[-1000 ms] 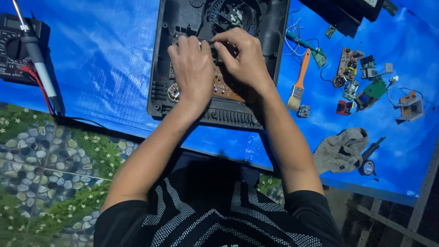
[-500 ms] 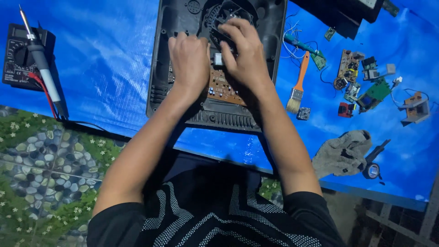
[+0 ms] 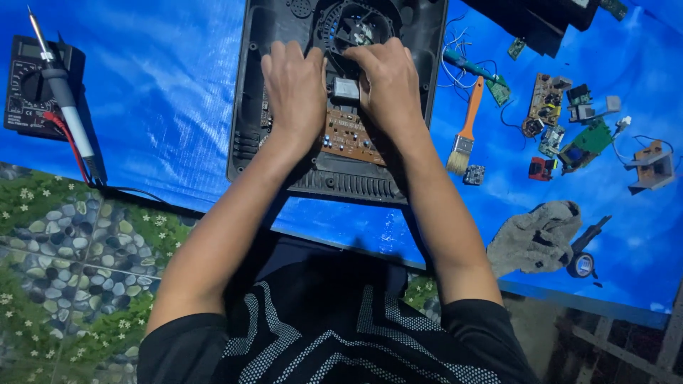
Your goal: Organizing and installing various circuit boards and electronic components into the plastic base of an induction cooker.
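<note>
Both hands, left hand (image 3: 295, 89) and right hand (image 3: 388, 85), have crept up the brown circuit board (image 3: 352, 135) toward the fan (image 3: 356, 28), fingers now pressing around its grey component (image 3: 346, 89), gripping nothing outright.

Few such things show. A black digital multimeter (image 3: 32, 92) lies flat on the blue tarp (image 3: 163, 92), well off to the left of the left hand's fingers (image 3: 284, 57); it is a rectangular box with a round dial face ringed by pale markings, and its display is too dark and small to make out. A soldering iron (image 3: 64, 99) lies slanted across it. No packages, stuck-on labels or signs are visible among the loose circuit boards to the right of the right hand's fingers (image 3: 377, 53).
</note>
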